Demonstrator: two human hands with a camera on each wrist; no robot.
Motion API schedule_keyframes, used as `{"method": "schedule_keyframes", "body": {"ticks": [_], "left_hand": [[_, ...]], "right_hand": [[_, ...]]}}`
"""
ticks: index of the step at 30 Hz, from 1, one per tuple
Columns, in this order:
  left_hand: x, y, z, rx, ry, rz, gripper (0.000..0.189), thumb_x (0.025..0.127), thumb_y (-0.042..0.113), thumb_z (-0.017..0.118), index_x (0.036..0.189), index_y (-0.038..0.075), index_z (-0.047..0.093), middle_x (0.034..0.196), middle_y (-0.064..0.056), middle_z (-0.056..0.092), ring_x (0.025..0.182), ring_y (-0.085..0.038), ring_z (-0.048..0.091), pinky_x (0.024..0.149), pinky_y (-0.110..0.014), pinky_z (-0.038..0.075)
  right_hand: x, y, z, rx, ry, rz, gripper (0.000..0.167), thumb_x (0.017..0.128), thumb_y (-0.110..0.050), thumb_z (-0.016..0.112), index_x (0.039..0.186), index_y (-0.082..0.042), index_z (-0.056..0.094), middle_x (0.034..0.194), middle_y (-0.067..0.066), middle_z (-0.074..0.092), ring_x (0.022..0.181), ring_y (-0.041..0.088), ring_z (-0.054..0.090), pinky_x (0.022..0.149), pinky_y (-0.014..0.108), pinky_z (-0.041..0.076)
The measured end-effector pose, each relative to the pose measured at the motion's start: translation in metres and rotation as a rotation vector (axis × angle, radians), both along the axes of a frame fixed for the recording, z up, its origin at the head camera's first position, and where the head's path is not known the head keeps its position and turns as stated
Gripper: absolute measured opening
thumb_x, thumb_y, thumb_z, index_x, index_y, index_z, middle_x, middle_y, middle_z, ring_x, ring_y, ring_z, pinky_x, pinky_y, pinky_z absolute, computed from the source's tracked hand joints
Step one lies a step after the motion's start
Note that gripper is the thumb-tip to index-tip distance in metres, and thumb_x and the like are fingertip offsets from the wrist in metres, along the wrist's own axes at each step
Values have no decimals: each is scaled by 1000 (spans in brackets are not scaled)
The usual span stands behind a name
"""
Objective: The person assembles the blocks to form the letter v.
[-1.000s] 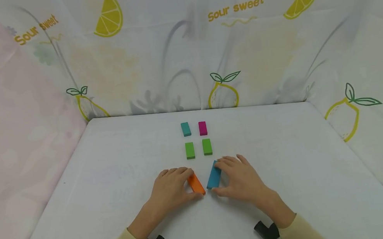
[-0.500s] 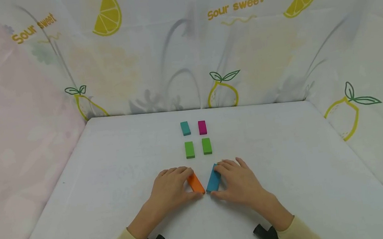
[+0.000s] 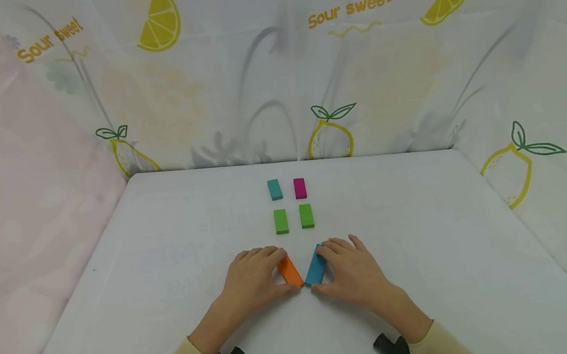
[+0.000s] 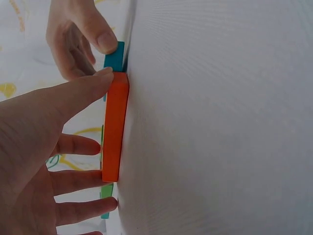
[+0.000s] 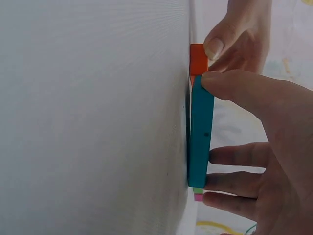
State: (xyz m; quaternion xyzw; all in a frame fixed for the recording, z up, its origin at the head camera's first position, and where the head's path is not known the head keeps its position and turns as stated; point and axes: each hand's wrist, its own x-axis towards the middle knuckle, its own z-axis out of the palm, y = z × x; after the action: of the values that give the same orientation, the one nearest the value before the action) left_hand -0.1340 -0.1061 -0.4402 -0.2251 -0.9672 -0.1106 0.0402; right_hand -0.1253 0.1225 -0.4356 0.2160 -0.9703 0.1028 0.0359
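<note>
My left hand [image 3: 255, 278] pinches an orange block [image 3: 290, 272] lengthwise, thumb at its near end and fingers at its far end. In the left wrist view the orange block [image 4: 115, 127] lies along the white surface. My right hand [image 3: 352, 268] holds a blue block [image 3: 316, 266] the same way, as the blue block [image 5: 200, 132] in the right wrist view shows. The two blocks slant toward each other, their near ends close together and far ends spread, like a V. Whether the near ends touch is hard to tell.
Beyond the hands lie two green blocks [image 3: 281, 221] side by side. Farther back rest a teal block [image 3: 275, 189] and a magenta block [image 3: 300, 188]. All are on a white table [image 3: 189, 221], with a lemon-printed cloth [image 3: 233, 90] hanging behind its far edge.
My right hand has drawn the blue block slightly nearer to me and left, bringing its near end up close to the orange block. The left hand has stayed in place.
</note>
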Motion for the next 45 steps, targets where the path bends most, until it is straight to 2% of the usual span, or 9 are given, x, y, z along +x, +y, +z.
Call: {"method": "schedule_keyframes", "body": {"ticks": [25, 38, 45], "left_hand": [[2, 0, 3, 4, -15, 4, 61, 71, 66, 77, 115, 24, 67, 121, 3, 70, 111, -21, 66, 100, -49, 50], [1, 0, 3, -16, -5, -3, 65, 72, 67, 76, 119, 23, 66, 124, 2, 69, 114, -21, 65, 101, -52, 49], [2, 0, 2, -17, -8, 2, 64, 73, 66, 76, 119, 24, 66, 125, 2, 69, 115, -22, 65, 101, -52, 49]], "right_hand": [[-2, -2, -4, 14, 43, 21, 66, 73, -57, 80, 122, -15, 64, 127, 6, 66, 125, 26, 57, 111, 63, 36], [-1, -3, -2, -20, -20, -15, 63, 73, -54, 82, 119, -16, 62, 128, 5, 66, 124, 26, 58, 111, 63, 35], [0, -2, 4, -15, -50, -1, 67, 71, -56, 83, 121, -16, 63, 132, 7, 64, 127, 30, 56, 110, 64, 36]]}}
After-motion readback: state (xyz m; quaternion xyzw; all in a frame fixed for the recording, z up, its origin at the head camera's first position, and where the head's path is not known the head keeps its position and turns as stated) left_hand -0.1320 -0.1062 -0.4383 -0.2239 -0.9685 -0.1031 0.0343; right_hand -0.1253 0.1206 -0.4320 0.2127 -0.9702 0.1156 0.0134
